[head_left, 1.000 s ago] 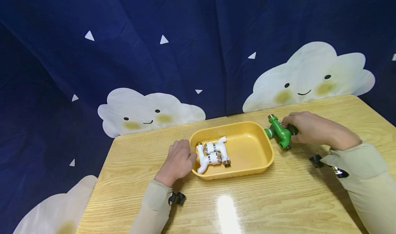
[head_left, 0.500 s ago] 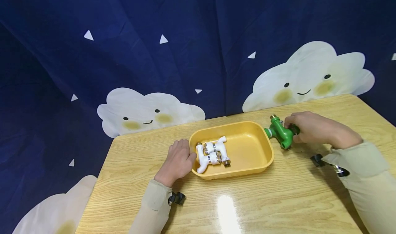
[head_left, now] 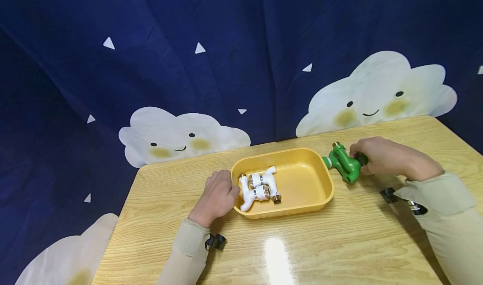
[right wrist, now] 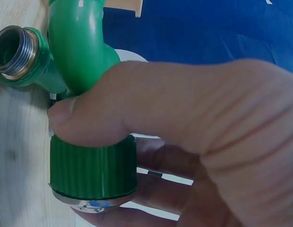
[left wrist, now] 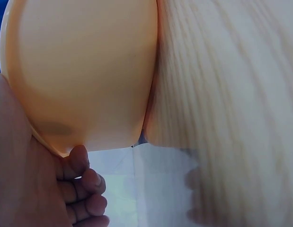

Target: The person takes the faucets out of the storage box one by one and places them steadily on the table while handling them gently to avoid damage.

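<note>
In the head view, the left hand (head_left: 218, 196) held the left end of the yellow plastic basin (head_left: 302, 184), where one white tap (head_left: 246, 195) lay alongside a second white tap (head_left: 271, 181). The right hand (head_left: 386, 156) gripped the green tap (head_left: 345, 161) just outside the basin's right end; a green end with a white ring (head_left: 326, 162) touched or nearly touched the rim, and whether it belonged to that tap could not be told. Compared with half a second earlier, tap and right hand sat slightly farther right; the basin had stayed put. Wood surface (head_left: 313, 247) stretched in front of the basin and past the right hand, its back edge meeting the blue curtain (head_left: 211, 79). The left wrist view added fingers (left wrist: 80, 161) curled at the basin's end. The right wrist view revealed the thumb (right wrist: 89, 120) across a ribbed knob (right wrist: 92, 170), its silver cap (right wrist: 92, 205), and a threaded brass end (right wrist: 24, 59).
</note>
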{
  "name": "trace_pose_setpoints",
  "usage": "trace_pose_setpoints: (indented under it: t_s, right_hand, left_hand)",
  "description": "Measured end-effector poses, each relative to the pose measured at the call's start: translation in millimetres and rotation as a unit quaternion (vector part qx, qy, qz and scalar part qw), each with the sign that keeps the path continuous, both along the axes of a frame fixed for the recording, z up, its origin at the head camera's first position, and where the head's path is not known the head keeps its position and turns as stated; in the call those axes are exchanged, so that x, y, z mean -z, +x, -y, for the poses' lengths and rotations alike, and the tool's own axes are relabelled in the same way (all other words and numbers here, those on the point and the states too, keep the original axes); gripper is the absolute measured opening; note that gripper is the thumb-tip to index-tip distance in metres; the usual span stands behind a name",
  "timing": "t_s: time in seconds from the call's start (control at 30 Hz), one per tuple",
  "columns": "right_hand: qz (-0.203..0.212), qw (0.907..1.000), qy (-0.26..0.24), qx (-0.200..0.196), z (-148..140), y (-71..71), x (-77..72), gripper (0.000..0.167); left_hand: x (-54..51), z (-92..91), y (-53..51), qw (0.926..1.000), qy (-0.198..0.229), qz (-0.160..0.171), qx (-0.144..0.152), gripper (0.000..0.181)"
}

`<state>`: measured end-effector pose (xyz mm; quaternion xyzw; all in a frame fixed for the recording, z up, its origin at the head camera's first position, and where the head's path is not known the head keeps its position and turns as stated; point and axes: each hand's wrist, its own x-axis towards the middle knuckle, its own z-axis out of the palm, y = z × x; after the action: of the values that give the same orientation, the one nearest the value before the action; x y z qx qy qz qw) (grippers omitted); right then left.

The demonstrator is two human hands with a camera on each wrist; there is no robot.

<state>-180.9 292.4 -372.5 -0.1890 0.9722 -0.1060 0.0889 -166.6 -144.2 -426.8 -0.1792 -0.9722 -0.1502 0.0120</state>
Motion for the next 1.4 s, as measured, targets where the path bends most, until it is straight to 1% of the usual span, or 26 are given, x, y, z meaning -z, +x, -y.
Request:
trace_pose_setpoints:
  t_s: [0.33, 0.57, 1.03, 1.4]
  right_hand:
    - [0.02, 0.9998, 0.002, -0.003, -5, -2.1, 2.4, 0.027]
    - [0.018, 0.9998, 0.004, -0.004, -8, -2.2, 4.7, 0.027]
    - [0.03, 0.9994, 0.009, -0.01, -11, -2.3, 6.5, 0.027]
    - [0.044, 0.999, 0.005, -0.006, -15, -4.9, 9.9, 0.027]
  left_hand:
    - [0.9, 0.3, -0.9, 1.0, -0.002, 0.001, 0.002, 0.017]
    - [-0.2, 0.7, -0.4, 1.0, 0.001, 0.002, 0.004, 0.017]
    - [-0.7, 0.4, -0.5, 1.0, 0.001, 0.007, 0.003, 0.016]
    - [-1.0, -0.3, -0.4, 0.9999, 0.001, 0.012, -0.004, 0.017]
